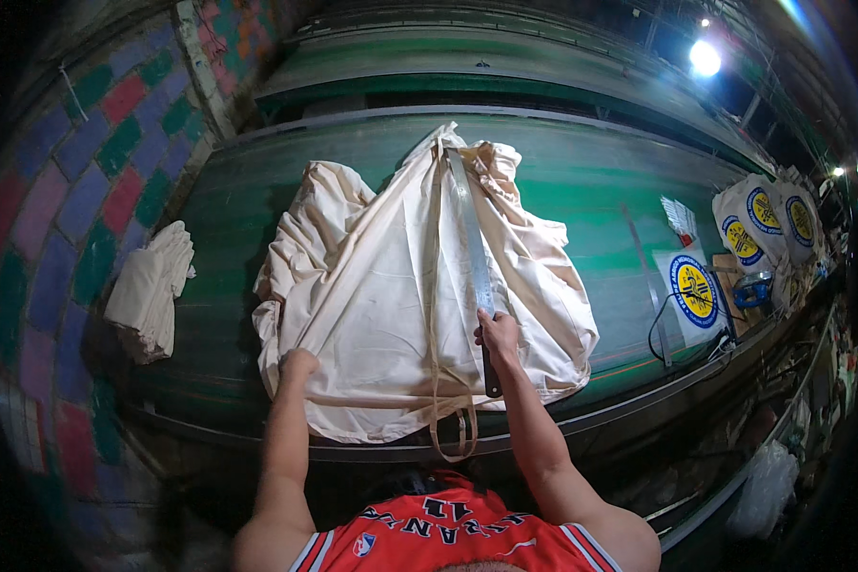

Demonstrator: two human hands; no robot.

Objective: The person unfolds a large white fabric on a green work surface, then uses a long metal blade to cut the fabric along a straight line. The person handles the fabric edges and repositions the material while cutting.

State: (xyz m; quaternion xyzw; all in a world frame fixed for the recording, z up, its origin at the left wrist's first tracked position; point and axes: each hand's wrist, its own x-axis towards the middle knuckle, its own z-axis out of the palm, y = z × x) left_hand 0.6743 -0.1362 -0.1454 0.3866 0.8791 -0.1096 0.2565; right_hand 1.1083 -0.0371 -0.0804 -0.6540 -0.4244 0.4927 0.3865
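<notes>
Step, as judged: spreading cream cloth (pixel 372 305), frame centre, with metal ruler (pixel 470 224) | Right hand (pixel 497 331): fingers curled round ruler's lower part | Left hand (pixel 300 362): on cloth, lower left — finger closure cannot be told | Next: likely calls for steady ruler

The person wears a bright red basketball jersey (pixel 458 536) at the bottom centre of the frame, cut sleeveless. Black lettering (pixel 377 518) with pale edges curves across its front, beside a 2-digit number (pixel 445 508) in the same black. A small blue, white and red logo patch (pixel 363 544) sits toward the lower left. Banded trim (pixel 582 548) in white, red and a dark tone borders the 2 armholes. The left hand (pixel 300 363) and right hand (pixel 499 336) are bare.
</notes>
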